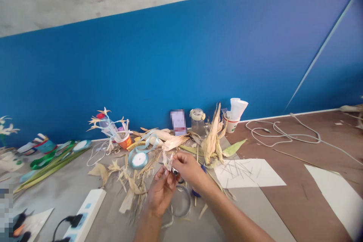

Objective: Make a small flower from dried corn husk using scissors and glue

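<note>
My left hand (pixel 163 187) and my right hand (pixel 185 166) meet over the middle of the table. Between their fingertips is a small piece of pale dried corn husk (pixel 168 160), gripped from below by the left and at its upper right side by the right. A coil of grey wire or tape (pixel 189 201) lies under my right forearm. Beside my left hand sits a roll of light blue ribbon (pixel 140 160). Loose husk scraps (pixel 132 183) are strewn to the left. A dark blue handle, perhaps of scissors, is partly hidden beneath my right wrist.
Dried husks (pixel 211 140) stand by a lidded jar (pixel 197 121). Thin wires lie on white paper (pixel 266 174) at the right. A white cable (pixel 286 136) loops farther right. A power strip (pixel 87 211) is at front left. Husk flowers (pixel 106 121) rise from a cup.
</note>
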`<state>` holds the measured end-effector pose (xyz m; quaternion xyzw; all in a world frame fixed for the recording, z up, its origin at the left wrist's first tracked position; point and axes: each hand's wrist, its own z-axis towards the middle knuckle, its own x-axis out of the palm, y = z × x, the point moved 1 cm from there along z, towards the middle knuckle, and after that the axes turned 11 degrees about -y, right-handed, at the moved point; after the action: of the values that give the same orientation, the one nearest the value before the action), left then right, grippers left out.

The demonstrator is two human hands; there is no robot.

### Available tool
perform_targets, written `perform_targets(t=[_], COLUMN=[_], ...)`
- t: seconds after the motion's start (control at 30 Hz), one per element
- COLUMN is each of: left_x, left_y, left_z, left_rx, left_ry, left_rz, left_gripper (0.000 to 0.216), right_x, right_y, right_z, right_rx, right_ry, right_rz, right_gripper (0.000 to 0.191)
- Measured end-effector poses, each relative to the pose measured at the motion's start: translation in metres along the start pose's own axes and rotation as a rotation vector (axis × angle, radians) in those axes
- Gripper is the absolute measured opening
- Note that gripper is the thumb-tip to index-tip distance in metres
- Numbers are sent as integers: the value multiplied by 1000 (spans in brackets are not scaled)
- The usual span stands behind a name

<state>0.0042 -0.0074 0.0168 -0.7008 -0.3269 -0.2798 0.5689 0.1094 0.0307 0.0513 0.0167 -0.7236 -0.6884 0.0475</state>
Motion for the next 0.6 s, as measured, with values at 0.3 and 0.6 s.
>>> perform_targets(t=[0.3, 0.6], left_x=[0, 4], left_y=[0, 0], left_z=[2, 1], left_rx=[72, 165], left_ry=[-77, -129], left_rz=[101, 235], left_gripper=[14, 18], right_x=[1, -3], right_y=[0, 8], right_z=[0, 0], right_rx=[33, 4], right_ry=[82, 7], right_rz=[121, 128], right_gripper=[12, 12])
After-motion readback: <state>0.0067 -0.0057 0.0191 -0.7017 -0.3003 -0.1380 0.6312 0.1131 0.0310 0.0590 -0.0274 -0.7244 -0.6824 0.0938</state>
